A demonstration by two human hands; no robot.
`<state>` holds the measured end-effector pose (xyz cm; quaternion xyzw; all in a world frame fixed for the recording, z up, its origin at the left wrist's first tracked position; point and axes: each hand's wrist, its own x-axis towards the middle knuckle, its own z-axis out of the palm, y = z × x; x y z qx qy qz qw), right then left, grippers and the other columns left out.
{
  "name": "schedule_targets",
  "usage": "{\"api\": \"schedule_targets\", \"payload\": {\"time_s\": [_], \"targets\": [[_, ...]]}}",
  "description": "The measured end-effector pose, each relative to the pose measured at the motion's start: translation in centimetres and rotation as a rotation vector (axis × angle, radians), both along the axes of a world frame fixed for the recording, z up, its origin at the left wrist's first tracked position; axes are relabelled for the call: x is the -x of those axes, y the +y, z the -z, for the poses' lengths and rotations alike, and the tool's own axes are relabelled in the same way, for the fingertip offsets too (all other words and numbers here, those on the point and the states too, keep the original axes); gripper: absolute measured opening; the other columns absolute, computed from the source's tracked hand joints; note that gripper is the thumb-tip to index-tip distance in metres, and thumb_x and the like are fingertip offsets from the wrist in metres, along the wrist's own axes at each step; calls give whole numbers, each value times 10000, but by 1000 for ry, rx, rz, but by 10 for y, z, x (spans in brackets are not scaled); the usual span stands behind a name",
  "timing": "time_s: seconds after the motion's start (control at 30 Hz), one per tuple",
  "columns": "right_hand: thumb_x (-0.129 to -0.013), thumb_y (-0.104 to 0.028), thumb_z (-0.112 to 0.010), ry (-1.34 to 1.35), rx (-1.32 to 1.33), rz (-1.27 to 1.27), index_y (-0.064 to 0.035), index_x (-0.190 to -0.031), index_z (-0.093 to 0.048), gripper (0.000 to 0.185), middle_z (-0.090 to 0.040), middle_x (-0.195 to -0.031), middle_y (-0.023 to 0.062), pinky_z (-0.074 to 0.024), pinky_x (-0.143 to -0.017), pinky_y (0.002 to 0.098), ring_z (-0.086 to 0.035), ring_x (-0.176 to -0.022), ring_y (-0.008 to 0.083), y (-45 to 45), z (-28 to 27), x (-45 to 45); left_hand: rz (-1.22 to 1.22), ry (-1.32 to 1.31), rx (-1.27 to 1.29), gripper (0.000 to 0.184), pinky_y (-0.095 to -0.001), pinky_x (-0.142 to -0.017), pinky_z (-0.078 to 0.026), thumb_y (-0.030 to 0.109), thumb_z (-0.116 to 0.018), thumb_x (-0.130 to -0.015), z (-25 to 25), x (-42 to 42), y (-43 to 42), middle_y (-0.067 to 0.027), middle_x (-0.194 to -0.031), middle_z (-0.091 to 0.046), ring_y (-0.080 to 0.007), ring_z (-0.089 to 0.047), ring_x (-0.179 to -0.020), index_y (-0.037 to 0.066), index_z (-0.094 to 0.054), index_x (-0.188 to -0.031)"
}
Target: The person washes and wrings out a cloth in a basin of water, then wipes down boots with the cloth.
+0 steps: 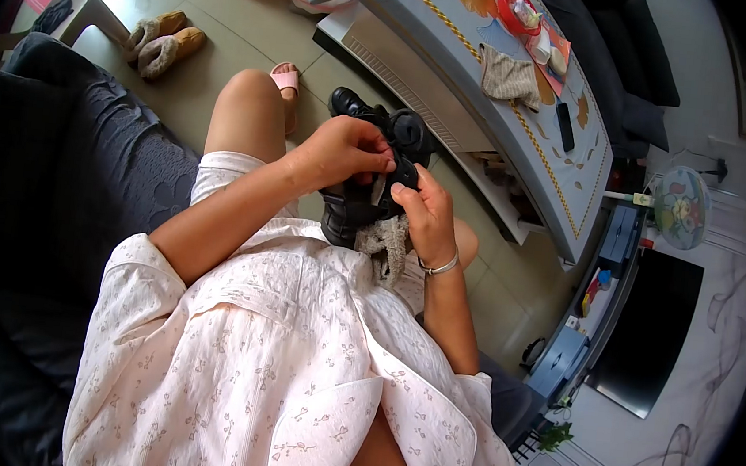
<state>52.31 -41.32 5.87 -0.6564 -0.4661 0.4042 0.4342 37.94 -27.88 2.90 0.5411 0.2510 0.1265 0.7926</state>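
A black boot [346, 217] rests on the lap between the legs, its upper part between my two hands. My left hand [349, 153] has its thumb and fingers pinched together at the boot's dark upper edge. On the other side, my right hand [428, 216] grips a black strap or flap [405, 175] of the boot between thumb and fingers. A fuzzy grey-beige cloth [383, 244] lies beside the boot, below my right hand. Another black boot [349, 104] is on the floor just beyond, partly hidden behind the one being held.
A long table [444, 26] stands ahead to the right, with a knit cloth [509, 76], a red basket [518, 10] and a black phone [565, 126]. Furry slippers [169, 48] lie on the floor near a stool [90, 17]. A dark sofa [115, 139] is at left, a fan [682, 207] at right.
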Motion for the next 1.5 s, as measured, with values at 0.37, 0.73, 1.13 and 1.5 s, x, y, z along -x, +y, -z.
{"api": "schedule_targets", "payload": {"time_s": [0.37,0.73,1.13,1.5], "targets": [[-891,-143,-552,-19,17,32,-11,-837,-553,143,-486,-620,2,-378,-544,261,-418,-584,72,-1,-4,0,-47,20,-190,108,-261,-593,-514,63,-701,-846,-8,0,-4,-46,-758,-673,-98,-619,-622,-32,-667,-882],[-880,-122,-566,-147,-15,-10,9,-883,-573,131,-569,-633,100,-430,-566,335,-532,-555,192,4,-17,6,-122,16,-72,161,-231,-614,-513,101,-738,-857,-6,6,-8,-49,-795,-691,-94,-633,-650,-37,-668,-904],[-874,-121,-563,-117,18,-42,7,-834,-546,134,-566,-626,102,-425,-562,320,-535,-557,182,4,-19,5,-57,40,-134,150,-220,-629,-511,92,-731,-856,-13,5,-2,-29,-765,-668,-77,-628,-662,-30,-649,-881],[-875,-119,-572,-188,-19,22,0,-821,-550,133,-584,-631,139,-443,-582,347,-574,-559,251,5,-20,9,-122,32,-191,129,-221,-640,-513,76,-709,-869,-13,8,-13,-34,-801,-688,-77,-632,-682,-26,-675,-941]]}}
